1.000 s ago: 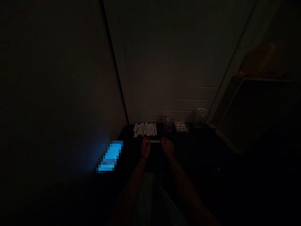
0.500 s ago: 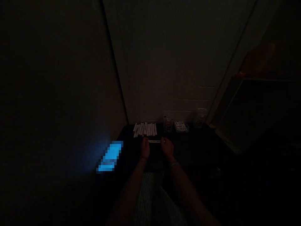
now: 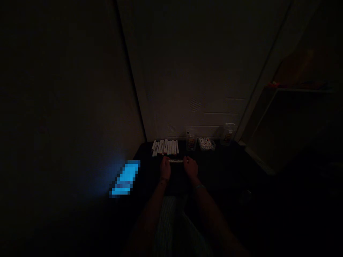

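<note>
Head view — arms forward, left hand [image 3: 165,169] and right hand [image 3: 190,167] seemingly tight on marker [image 3: 174,161] ends.

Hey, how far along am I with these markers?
A row of white markers already lies side by side behind your hands. One marker is held crosswise between left hand and right hand. More seem to remain in the case beyond.

The row of markers [image 3: 165,146] is white on a black tabletop [image 3: 222,167]. Just in front of the row, the single marker [image 3: 175,161] is white too. Right of the row, a tray [image 3: 206,143] shows many mixed colours; left of it, a screen [image 3: 125,178] glows blocky blue.
</note>
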The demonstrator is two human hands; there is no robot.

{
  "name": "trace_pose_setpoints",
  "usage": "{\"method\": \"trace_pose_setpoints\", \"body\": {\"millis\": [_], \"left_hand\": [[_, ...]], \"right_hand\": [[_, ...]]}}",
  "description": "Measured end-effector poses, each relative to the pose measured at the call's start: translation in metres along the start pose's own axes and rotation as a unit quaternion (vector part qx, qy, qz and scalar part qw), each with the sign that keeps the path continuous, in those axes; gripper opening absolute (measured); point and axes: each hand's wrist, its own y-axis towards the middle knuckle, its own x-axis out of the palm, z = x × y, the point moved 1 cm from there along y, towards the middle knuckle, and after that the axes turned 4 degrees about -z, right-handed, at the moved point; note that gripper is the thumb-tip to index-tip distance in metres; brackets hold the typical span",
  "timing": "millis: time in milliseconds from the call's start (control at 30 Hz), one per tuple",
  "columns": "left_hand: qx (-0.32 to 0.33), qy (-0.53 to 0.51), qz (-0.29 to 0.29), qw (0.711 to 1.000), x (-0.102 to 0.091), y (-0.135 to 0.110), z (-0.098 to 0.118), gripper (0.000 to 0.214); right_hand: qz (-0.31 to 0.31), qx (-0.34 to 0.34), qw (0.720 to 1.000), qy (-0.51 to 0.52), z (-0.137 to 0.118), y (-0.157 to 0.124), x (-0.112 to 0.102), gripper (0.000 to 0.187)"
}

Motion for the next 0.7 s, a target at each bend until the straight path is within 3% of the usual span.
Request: {"method": "trace_pose_setpoints", "body": {"millis": [700], "left_hand": [[0.008,-0.004,-0.021,1.0,0.0019,0.0,0.0016,0.014]], "right_hand": [[0.004,-0.005,1.0,0.005,-0.001,-0.001,-0.0009,0.046]]}}
